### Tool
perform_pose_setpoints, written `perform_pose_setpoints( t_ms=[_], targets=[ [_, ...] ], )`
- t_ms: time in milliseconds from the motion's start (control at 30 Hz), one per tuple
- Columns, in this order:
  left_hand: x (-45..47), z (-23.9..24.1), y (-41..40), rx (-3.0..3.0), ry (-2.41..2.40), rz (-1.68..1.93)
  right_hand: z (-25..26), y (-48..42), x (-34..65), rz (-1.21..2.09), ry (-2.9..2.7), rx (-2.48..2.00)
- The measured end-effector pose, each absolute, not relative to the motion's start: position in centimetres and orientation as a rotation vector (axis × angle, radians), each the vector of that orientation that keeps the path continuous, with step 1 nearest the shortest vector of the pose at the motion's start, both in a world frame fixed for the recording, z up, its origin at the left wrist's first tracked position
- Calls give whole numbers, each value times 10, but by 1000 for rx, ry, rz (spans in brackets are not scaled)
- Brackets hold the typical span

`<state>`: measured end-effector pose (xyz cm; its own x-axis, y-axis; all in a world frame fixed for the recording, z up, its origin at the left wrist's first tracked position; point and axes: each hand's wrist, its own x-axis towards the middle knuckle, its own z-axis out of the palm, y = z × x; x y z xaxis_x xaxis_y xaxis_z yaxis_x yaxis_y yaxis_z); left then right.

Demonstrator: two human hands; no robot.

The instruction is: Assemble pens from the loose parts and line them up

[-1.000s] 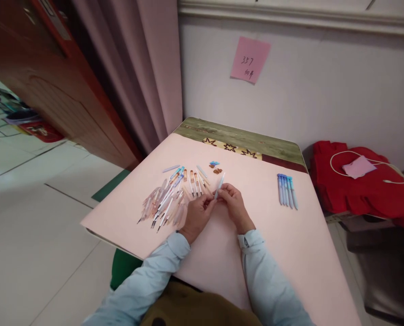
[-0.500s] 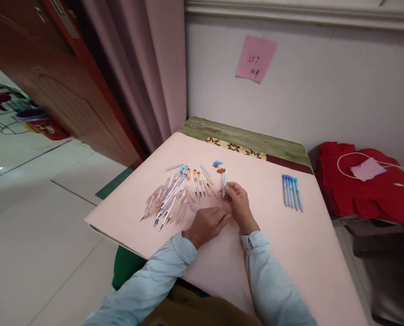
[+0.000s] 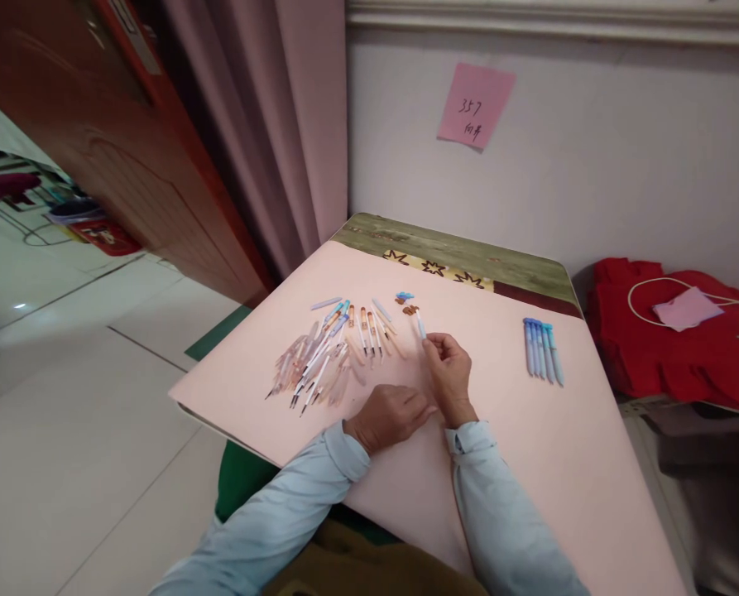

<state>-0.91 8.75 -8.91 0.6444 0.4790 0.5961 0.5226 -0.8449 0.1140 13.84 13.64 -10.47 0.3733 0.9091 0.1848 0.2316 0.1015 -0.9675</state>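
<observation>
My right hand (image 3: 448, 374) is closed around a pale blue pen (image 3: 419, 324), whose tip points up and away toward a few small brown and blue caps (image 3: 407, 304). My left hand (image 3: 392, 415) rests on the pink sheet (image 3: 530, 439) just below and left of it, fingers curled loosely; I cannot make out anything in them. A loose heap of pens and pen parts (image 3: 325, 356) lies to the left of both hands.
A neat row of several finished blue pens (image 3: 541, 350) lies at the right of the sheet. The table's green patterned edge (image 3: 462, 257) shows at the back. A red cloth (image 3: 679, 348) with a white cord sits to the right; a pink note (image 3: 476, 105) hangs on the wall.
My left hand has let go of the pen and dropped down onto the sheet. My right hand keeps the pen and has turned it upright, moving slightly right.
</observation>
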Motion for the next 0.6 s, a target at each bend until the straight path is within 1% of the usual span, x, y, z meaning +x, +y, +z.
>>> perform_pose_setpoints(
  t_ms=[200, 300, 367, 467, 533, 600],
  targets=[
    [-10, -90, 87, -2803, -916, -1007, -108, 139, 137, 695, -1069, -1460],
    [-6, -83, 82, -2868, -999, -1145, -109, 139, 137, 684, -1042, -1467],
    [-9, -70, 83, -2861, -1261, -1361, -108, 139, 137, 702, -1024, -1460],
    [-35, -41, 108, -2613, -1897, -1672, -106, 138, 137, 732, -1009, -1455],
    [-68, -25, 141, -2446, -2107, -1757, -105, 139, 137, 729, -1015, -1459],
    [-107, -19, 182, -2204, -2255, -1657, -105, 139, 136, 719, -1022, -1465]
  ],
)
